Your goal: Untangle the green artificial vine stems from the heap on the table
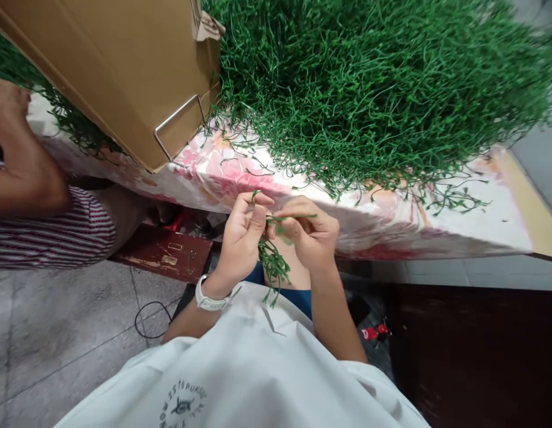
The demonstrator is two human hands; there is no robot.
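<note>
A small bunch of green artificial stems (273, 264) hangs from my left hand (244, 238), whose thumb and fingers pinch it near the top. Close beside it, my right hand (314, 232) pinches a thin green stem piece (307, 216) between thumb and forefinger. Both hands meet above my lap, just in front of the table edge. Beyond them a large heap of green artificial stems (369, 89) covers much of the table, with loose pieces strewn along its front.
A cardboard box (124, 65) with a bent metal wire (178, 122) at its base stands on the flowered tablecloth (244, 172). At the left another person's arm (26, 160) rests by the table. A dark red bench (164, 252) lies below.
</note>
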